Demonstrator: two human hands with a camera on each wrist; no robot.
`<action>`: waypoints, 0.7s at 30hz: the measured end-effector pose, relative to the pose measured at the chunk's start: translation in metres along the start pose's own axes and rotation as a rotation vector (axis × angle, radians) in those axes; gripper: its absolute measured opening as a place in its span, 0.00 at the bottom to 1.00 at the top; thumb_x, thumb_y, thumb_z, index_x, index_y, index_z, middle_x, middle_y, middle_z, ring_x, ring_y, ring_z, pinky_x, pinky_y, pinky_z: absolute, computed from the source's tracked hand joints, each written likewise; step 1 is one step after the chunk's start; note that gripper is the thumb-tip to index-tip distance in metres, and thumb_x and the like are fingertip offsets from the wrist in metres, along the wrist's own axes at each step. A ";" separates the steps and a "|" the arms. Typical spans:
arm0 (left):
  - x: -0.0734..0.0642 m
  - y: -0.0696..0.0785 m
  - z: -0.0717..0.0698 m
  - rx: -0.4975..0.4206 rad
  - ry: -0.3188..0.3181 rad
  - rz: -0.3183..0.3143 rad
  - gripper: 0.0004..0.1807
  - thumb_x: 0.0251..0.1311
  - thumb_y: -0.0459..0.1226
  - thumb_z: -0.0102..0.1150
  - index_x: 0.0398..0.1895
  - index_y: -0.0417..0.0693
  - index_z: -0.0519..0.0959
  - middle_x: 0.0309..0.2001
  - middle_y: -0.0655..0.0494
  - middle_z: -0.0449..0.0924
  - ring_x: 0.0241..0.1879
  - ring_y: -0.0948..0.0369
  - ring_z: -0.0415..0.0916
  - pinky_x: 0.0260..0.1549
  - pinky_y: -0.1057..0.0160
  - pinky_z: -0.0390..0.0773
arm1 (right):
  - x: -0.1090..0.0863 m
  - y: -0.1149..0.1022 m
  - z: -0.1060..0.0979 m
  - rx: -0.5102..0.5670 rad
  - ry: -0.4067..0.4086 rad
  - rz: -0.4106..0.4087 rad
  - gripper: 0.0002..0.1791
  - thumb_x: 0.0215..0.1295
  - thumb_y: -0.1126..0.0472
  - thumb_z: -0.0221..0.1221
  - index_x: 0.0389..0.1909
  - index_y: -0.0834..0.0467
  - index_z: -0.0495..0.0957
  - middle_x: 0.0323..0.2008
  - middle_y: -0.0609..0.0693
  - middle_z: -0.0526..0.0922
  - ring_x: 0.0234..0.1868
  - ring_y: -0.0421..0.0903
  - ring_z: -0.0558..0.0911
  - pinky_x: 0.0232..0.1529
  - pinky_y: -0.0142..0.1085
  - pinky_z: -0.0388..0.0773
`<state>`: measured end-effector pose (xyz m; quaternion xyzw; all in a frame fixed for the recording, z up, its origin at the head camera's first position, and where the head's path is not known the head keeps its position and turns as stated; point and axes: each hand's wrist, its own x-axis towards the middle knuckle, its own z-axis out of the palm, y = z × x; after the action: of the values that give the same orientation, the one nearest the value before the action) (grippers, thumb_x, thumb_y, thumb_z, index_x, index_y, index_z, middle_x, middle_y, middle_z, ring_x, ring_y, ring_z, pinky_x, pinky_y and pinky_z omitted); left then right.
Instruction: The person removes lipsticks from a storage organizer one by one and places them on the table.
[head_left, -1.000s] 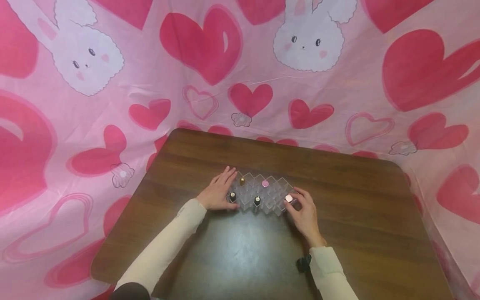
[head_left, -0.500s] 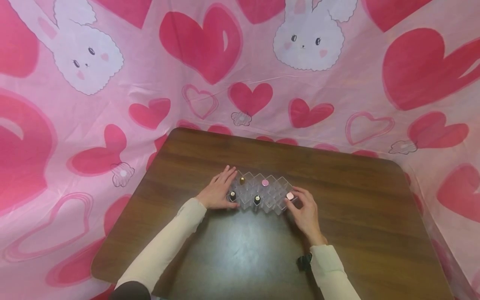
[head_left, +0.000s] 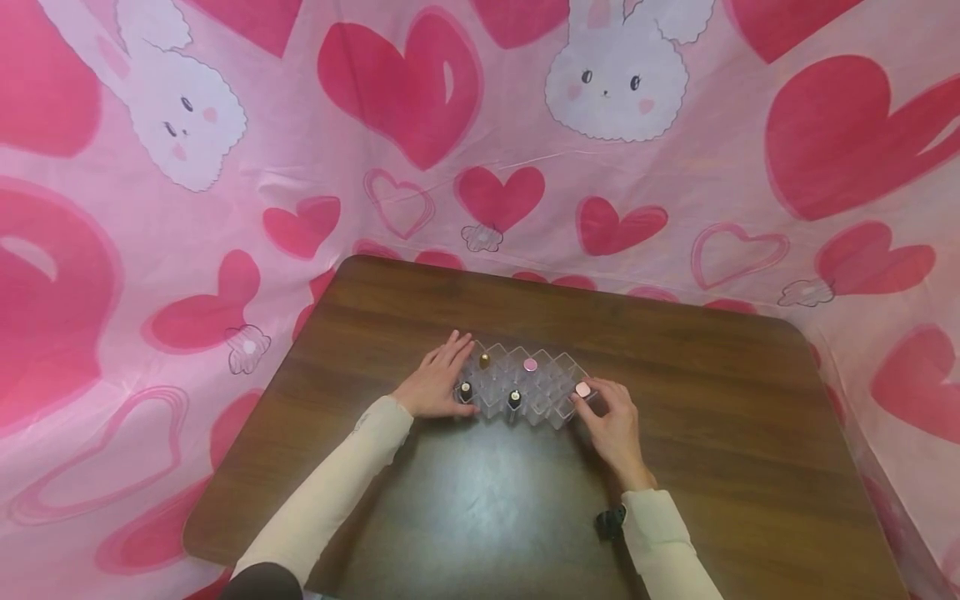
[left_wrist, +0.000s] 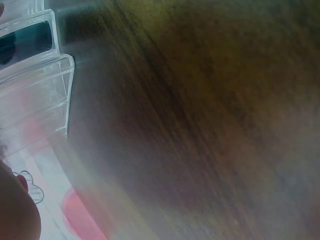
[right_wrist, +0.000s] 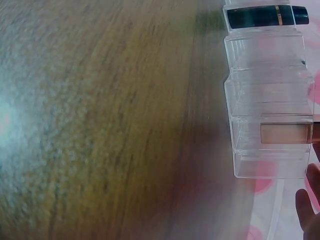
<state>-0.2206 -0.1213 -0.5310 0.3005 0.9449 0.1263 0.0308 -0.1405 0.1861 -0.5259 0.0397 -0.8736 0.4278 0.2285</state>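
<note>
In front of you, a brown wood-grain table with rounded corners supports one clear plastic compartmented holder, which stands directly on the surface near mid-width, with light reflecting off the wood on your side of it.

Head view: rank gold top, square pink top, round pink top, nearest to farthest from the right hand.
1. Square pink top: at the right hand, right end of the clear organizer.
2. Round pink top: back part, near the middle.
3. Gold top: back part, left end.
</note>
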 end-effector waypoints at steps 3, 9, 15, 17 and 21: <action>0.000 0.000 -0.001 -0.007 0.000 0.002 0.62 0.35 0.69 0.55 0.70 0.51 0.40 0.72 0.57 0.35 0.70 0.61 0.24 0.66 0.51 0.48 | 0.000 0.000 0.000 -0.002 0.005 -0.009 0.17 0.47 0.60 0.66 0.39 0.62 0.80 0.39 0.56 0.82 0.43 0.51 0.74 0.45 0.47 0.68; -0.001 0.000 -0.001 -0.023 -0.003 0.005 0.62 0.35 0.70 0.54 0.70 0.51 0.40 0.72 0.57 0.36 0.70 0.61 0.24 0.66 0.51 0.48 | 0.000 -0.001 -0.002 -0.005 0.011 -0.021 0.16 0.47 0.59 0.66 0.38 0.61 0.80 0.37 0.53 0.81 0.42 0.48 0.74 0.43 0.40 0.67; 0.000 -0.001 -0.001 -0.025 -0.003 0.011 0.62 0.35 0.70 0.53 0.70 0.50 0.41 0.72 0.56 0.37 0.70 0.60 0.24 0.65 0.50 0.48 | 0.000 -0.002 -0.003 -0.006 0.016 -0.028 0.15 0.47 0.59 0.67 0.37 0.59 0.80 0.37 0.52 0.82 0.41 0.47 0.73 0.42 0.39 0.67; 0.000 -0.001 -0.001 -0.026 -0.001 0.011 0.62 0.36 0.70 0.54 0.70 0.50 0.41 0.72 0.56 0.37 0.70 0.60 0.24 0.65 0.50 0.48 | 0.001 -0.003 -0.003 -0.006 0.018 -0.030 0.15 0.47 0.59 0.67 0.37 0.59 0.80 0.36 0.51 0.82 0.40 0.47 0.73 0.42 0.39 0.66; 0.000 -0.001 -0.001 -0.032 0.005 0.012 0.62 0.35 0.69 0.55 0.70 0.50 0.41 0.72 0.56 0.37 0.70 0.60 0.25 0.66 0.51 0.48 | 0.001 -0.004 -0.004 -0.012 0.022 -0.033 0.15 0.47 0.59 0.67 0.37 0.58 0.80 0.36 0.51 0.82 0.40 0.46 0.73 0.41 0.38 0.66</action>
<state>-0.2208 -0.1224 -0.5302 0.3053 0.9410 0.1421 0.0325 -0.1388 0.1866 -0.5201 0.0481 -0.8728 0.4192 0.2454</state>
